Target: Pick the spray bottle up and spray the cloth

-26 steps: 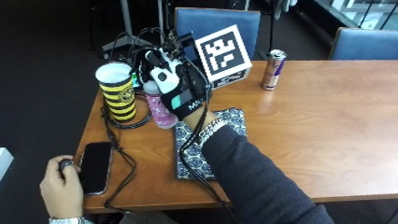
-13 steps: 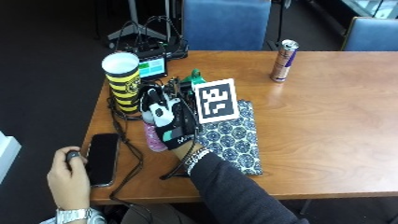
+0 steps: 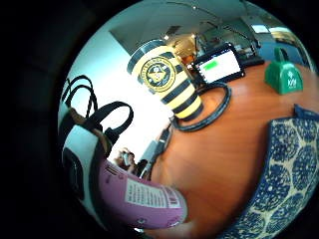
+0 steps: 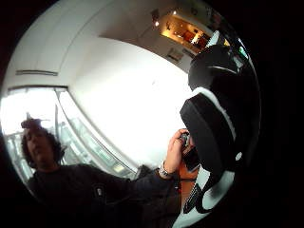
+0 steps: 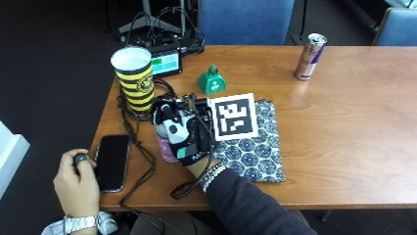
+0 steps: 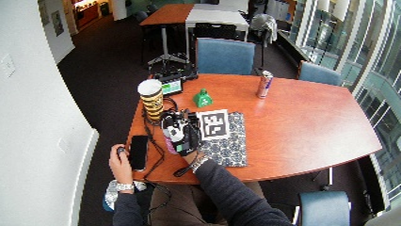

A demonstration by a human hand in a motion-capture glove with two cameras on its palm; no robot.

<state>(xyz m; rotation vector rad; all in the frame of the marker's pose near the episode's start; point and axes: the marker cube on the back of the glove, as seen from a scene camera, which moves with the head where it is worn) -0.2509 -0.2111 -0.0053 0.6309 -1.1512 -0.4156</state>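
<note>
Outside view: the gloved right hand (image 5: 184,138) has dropped from mid-air onto the pink spray bottle (image 5: 167,149), which lies on the desk (image 5: 338,122) just beside the patterned cloth (image 5: 251,139). Its fingers (image 5: 171,117) curl over the bottle. Little-finger palm view: the bottle (image 3: 142,199) fills the foreground, with the striped cup (image 3: 167,79) behind it.
</note>
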